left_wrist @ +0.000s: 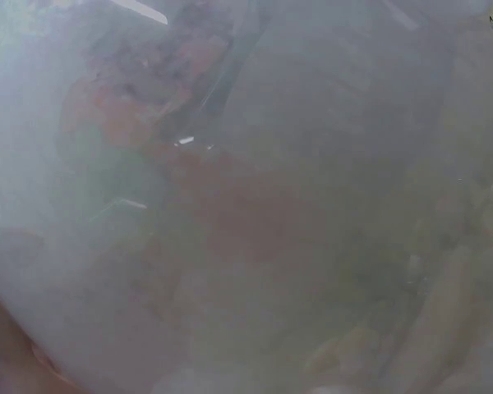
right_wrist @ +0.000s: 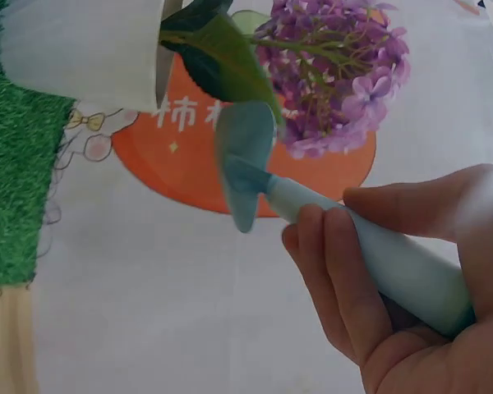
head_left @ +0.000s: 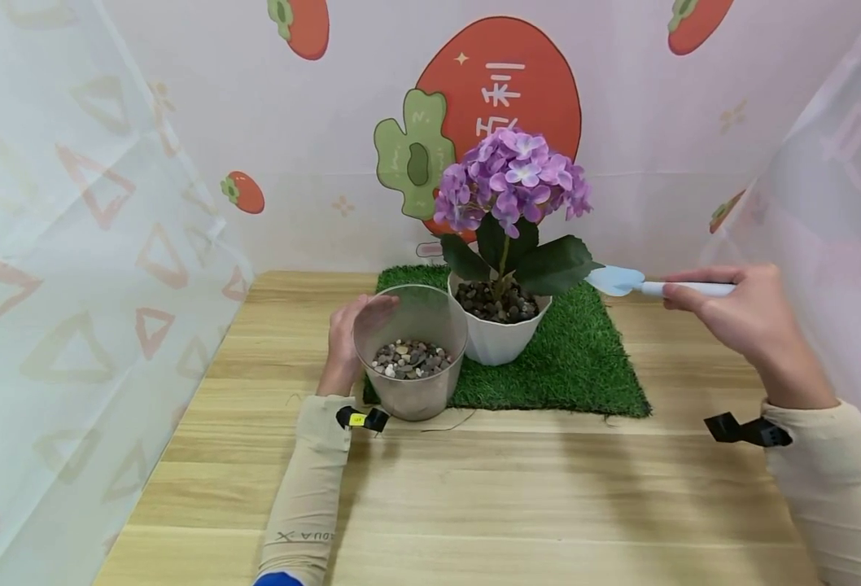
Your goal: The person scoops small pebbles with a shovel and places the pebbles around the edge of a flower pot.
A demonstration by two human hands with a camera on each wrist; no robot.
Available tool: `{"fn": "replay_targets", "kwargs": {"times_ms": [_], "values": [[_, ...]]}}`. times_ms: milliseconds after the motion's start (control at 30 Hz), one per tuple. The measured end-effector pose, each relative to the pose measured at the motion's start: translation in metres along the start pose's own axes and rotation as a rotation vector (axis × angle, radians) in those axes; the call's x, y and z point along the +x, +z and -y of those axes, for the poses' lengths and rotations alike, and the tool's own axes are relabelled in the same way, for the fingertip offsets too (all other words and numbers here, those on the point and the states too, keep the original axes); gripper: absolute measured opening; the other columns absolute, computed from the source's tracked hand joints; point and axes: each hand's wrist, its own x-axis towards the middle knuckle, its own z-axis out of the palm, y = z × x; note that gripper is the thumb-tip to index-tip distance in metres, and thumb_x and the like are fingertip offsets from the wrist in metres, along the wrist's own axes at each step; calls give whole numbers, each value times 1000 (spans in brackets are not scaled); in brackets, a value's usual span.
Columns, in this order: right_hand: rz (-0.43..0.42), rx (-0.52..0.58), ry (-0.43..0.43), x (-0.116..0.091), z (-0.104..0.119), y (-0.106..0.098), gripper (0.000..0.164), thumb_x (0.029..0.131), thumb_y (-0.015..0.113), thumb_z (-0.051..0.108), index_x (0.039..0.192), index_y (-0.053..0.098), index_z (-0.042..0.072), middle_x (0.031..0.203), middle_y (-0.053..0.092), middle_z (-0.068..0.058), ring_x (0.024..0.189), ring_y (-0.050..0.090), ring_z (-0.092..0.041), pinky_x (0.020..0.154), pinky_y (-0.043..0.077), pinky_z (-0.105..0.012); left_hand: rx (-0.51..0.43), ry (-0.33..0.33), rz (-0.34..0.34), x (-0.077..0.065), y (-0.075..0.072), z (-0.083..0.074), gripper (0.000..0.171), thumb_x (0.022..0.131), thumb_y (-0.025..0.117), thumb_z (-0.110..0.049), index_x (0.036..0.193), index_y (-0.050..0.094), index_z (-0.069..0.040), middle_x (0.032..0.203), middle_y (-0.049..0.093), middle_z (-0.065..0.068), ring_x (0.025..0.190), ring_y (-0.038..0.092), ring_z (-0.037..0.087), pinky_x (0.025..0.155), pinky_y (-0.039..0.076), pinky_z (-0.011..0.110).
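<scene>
My left hand (head_left: 344, 334) holds a translucent plastic bucket (head_left: 412, 399) round its left and far side, some fingers showing through the wall. Small mixed pebbles (head_left: 412, 360) lie in its bottom. In the left wrist view the bucket's cloudy wall (left_wrist: 255, 205) fills nearly everything. My right hand (head_left: 749, 317) grips a small light-blue trowel (head_left: 617, 281) by its handle, with the blade at the leaf tip of a purple flower plant (head_left: 511, 179). That plant stands in a white pot (head_left: 500, 338) with dark pebbles on top. From the right wrist, the trowel blade (right_wrist: 245, 160) looks bare.
Under the pot lies a green artificial turf mat (head_left: 584, 366) on a wooden table (head_left: 474, 488). A printed cloth (head_left: 313, 138) hangs behind, and pale sheets (head_left: 72, 244) close in both sides. The bucket stands close against the pot's left.
</scene>
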Motion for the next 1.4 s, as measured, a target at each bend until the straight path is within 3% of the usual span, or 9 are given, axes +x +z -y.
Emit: {"fn": "replay_targets", "kwargs": {"times_ms": [167, 367, 567, 833, 1167, 1233, 1300, 1367, 1400], "values": [[-104, 68, 8, -2, -19, 7, 38, 93, 82, 39, 116, 82, 9, 78, 80, 20, 72, 54, -1, 52, 31, -32, -17, 6, -4, 0, -1, 1, 47, 113, 48, -19, 125, 57, 25, 118, 78, 23, 116, 75, 32, 116, 54, 44], [-191, 116, 70, 5, -46, 19, 44, 95, 80, 36, 124, 77, 3, 76, 77, 26, 79, 66, 15, 53, 43, -17, -24, 1, -4, 0, -2, 1, 46, 113, 46, -18, 126, 56, 26, 119, 78, 23, 117, 75, 32, 116, 54, 44], [-246, 118, 116, 18, -72, 33, 47, 97, 76, 35, 126, 74, -3, 69, 68, 36, 62, 61, 12, 44, 41, -16, -15, 14, 6, 0, -2, 1, 46, 113, 47, -18, 126, 57, 25, 121, 77, 24, 118, 74, 33, 117, 54, 44], [-224, -39, 182, 27, -110, 48, 49, 101, 67, 46, 127, 76, 5, 63, 57, 47, 62, 55, 15, 44, 43, -19, -52, 0, -11, 0, 0, 0, 43, 113, 47, -17, 123, 61, 23, 118, 78, 23, 116, 75, 33, 115, 54, 46], [-160, -95, 233, 37, -146, 63, 47, 103, 63, 39, 128, 74, 1, 56, 49, 48, 51, 51, 0, 42, 41, -24, -73, -7, -35, 0, 2, 0, 39, 113, 45, -12, 121, 62, 22, 114, 79, 22, 115, 76, 34, 116, 53, 46], [-150, -103, 229, 37, -150, 66, 46, 103, 63, 38, 128, 75, 0, 58, 57, 42, 57, 56, -4, 44, 43, -23, -73, -2, -26, 0, 1, 0, 39, 113, 45, -13, 121, 64, 20, 115, 79, 21, 115, 76, 33, 116, 54, 45], [-138, -112, 229, 35, -153, 69, 47, 104, 61, 38, 128, 74, -1, 66, 71, 28, 73, 66, -12, 51, 48, -24, -76, 12, -8, 0, -1, 1, 37, 112, 46, -13, 118, 69, 16, 115, 79, 21, 114, 76, 31, 114, 56, 43], [-123, -106, 231, 33, -155, 71, 47, 105, 60, 36, 128, 73, -4, 80, 81, 4, 101, 71, -31, 77, 60, -34, -78, 21, 14, 1, -3, 3, 36, 112, 47, -14, 116, 72, 12, 115, 79, 20, 113, 77, 30, 113, 57, 42], [-117, -106, 230, 33, -156, 73, 47, 106, 59, 35, 127, 73, -5, 88, 83, -7, 116, 66, -40, 94, 59, -41, -77, 24, 23, 2, -4, 4, 36, 112, 48, -14, 116, 72, 12, 115, 79, 20, 113, 77, 29, 112, 58, 41]]}}
